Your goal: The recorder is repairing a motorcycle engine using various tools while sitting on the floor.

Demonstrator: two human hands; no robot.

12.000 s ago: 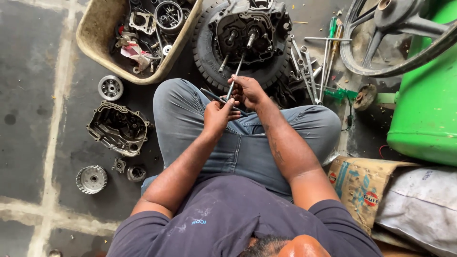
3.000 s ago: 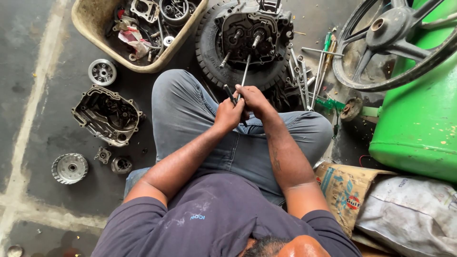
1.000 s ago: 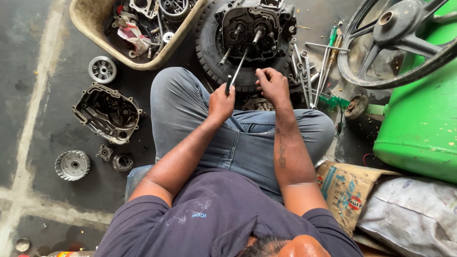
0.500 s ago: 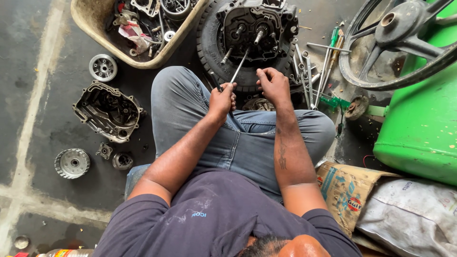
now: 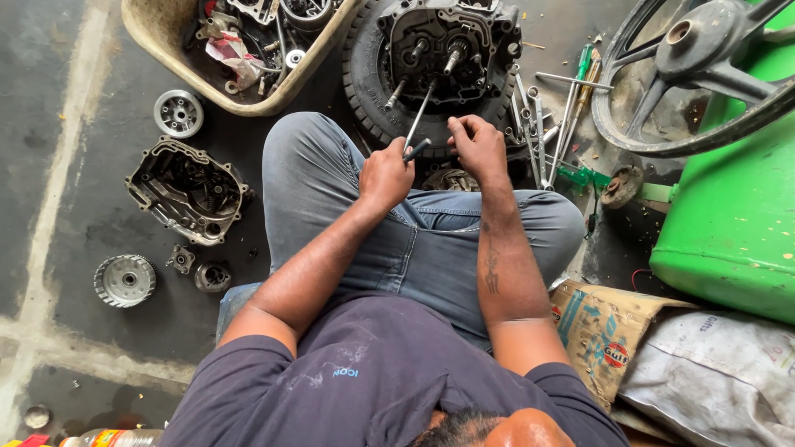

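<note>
Head view, from nine o'clock across to three. On the floor lie a toothed clutch drum [image 5: 124,281], an open engine side cover [image 5: 189,201] laid inside-up so its cavity shows, and a small gear hub [image 5: 178,112]. At eleven o'clock a beige tub [image 5: 166,45] holds loose parts together, seemingly to keep them from scattering. At twelve o'clock the engine crankcase [image 5: 447,45] sits bedded in a rubber tyre [image 5: 364,83], which likely steadies it, shafts up. The left hand [image 5: 385,174] is closed in a fist round the handle of a long screwdriver [image 5: 418,124], forearm stretched over the knee, its shaft slanting up into the crankcase. The right hand [image 5: 476,145] is curled, fingers bent, beside the tyre's rim; whether it holds anything I cannot tell. Spanners [image 5: 538,124] lie fanned at one o'clock, a spoked wheel [image 5: 696,74] and green panel [image 5: 737,232] at three.
</note>
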